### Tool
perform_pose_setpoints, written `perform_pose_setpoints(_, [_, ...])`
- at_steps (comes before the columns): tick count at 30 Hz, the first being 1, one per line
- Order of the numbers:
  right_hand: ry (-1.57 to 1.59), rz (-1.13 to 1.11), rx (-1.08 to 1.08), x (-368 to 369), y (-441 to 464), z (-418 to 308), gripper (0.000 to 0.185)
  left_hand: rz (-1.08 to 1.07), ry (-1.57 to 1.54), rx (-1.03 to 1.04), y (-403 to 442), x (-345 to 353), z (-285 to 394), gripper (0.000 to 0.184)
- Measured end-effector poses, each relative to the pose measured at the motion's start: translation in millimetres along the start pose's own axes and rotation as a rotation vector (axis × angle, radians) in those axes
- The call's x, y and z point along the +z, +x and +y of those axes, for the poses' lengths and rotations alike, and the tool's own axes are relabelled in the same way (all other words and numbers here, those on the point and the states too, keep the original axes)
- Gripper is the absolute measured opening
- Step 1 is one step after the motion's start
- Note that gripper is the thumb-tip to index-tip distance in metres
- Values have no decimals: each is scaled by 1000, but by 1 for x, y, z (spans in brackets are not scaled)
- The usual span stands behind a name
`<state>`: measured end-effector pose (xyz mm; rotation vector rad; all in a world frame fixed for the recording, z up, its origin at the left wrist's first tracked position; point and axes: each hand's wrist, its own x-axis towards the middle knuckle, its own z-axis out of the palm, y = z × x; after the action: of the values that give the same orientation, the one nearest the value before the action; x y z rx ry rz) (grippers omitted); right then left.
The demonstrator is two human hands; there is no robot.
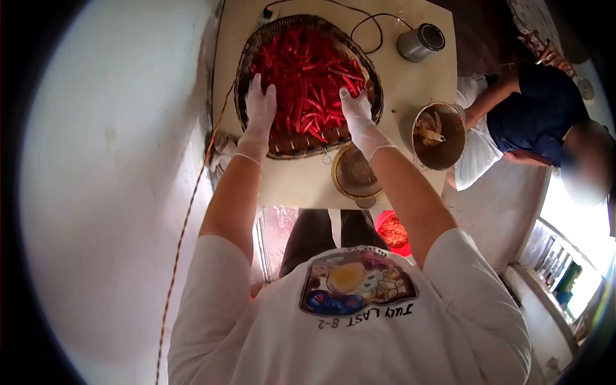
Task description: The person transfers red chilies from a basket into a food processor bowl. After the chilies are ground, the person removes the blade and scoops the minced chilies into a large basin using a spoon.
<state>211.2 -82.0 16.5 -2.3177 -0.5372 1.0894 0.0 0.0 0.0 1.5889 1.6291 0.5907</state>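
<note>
Your shirt (359, 340) was nearest, below the table (295, 186). On the table lay the basket (298, 154), heaped with chilies (308, 80). Your left hand (260, 109) and right hand (357, 108) were spread well apart at the heap's sides; you seemed to be working it from both edges, which called for even, light pressure. The bucket (453, 146), right, was beside another person's hand (472, 118); the bowl (353, 174), partly behind your right forearm, crowded the basket's near side.
</note>
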Motion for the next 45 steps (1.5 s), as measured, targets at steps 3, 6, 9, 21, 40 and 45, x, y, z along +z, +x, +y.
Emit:
perform_pose_setpoints(3, [-173,79,-8,20,-9,-4,72,34,293,9,-5,-15,18,62])
perform_pose_setpoints(6, [-185,159,-21,12,6,-1,74,88,298,8,10,7,23,62])
perform_pose_setpoints(9, [-124,122,18,23,3,0,76,77,177,-225,15,13,21,67])
perform_pose_setpoints(21, [471,-127,78,52,21,-8,96,-62,197,-247,28,20,37,87])
perform_pose_setpoints(40, [815,-259,-106,47,12,-28,68,-58,58,-45,14,37,36,69])
perform_pose_setpoints(45, [887,-330,-153,54,24,-22,78,-125,37,-100,7,34,46,71])
